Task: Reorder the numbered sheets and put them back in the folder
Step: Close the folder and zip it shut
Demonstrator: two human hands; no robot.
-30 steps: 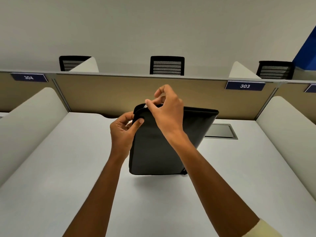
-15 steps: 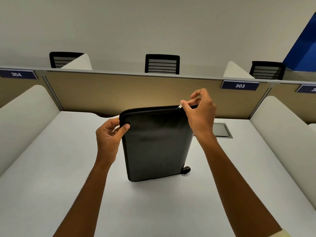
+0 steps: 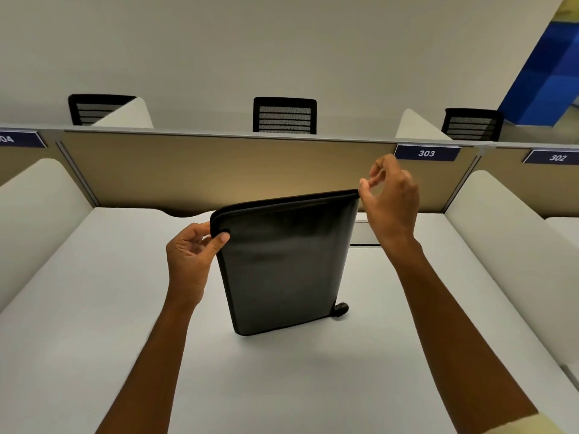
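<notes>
Folder: the black zip folder (image 3: pixel 286 264) stands on its lower edge on the white desk (image 3: pixel 94 324), smooth and faintly glossy, with rounded corners, leaning a little to the left.
Left hand: the left hand (image 3: pixel 188 261) grips the folder's upper left corner, thumb on the front face, fingers curled behind.
Right hand: the right hand (image 3: pixel 390 203) pinches at the upper right corner with thumb and forefinger; the zip pull itself is too small to make out.
Edges: a small black tab (image 3: pixel 341 309) sticks out at the lower right corner.
Room: bare desk lies on both sides of the folder.
Surroundings: a tan partition (image 3: pixel 219 170) rises close behind; padded white dividers (image 3: pixel 501 233) flank the desk; a grey hatch (image 3: pixel 365 234) is set behind the folder.
</notes>
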